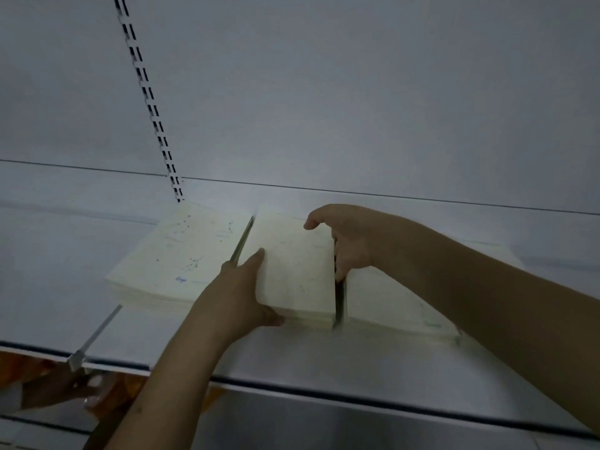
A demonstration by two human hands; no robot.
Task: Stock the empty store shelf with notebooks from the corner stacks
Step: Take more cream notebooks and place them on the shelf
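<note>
Fingers of right hand (352, 237) hidden behind middle stack (297, 271); blurred.

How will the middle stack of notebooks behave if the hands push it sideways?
The middle stack looks squat and flat, so it should slide, not tip. Loose covers may shear, so the top ones could slip askew. Left hand and right hand grip its two sides, which should keep it square.

Shop aisle, white metal gondola shelf (324, 358), slotted upright (147, 99), stacked notebooks (181, 254)
</note>
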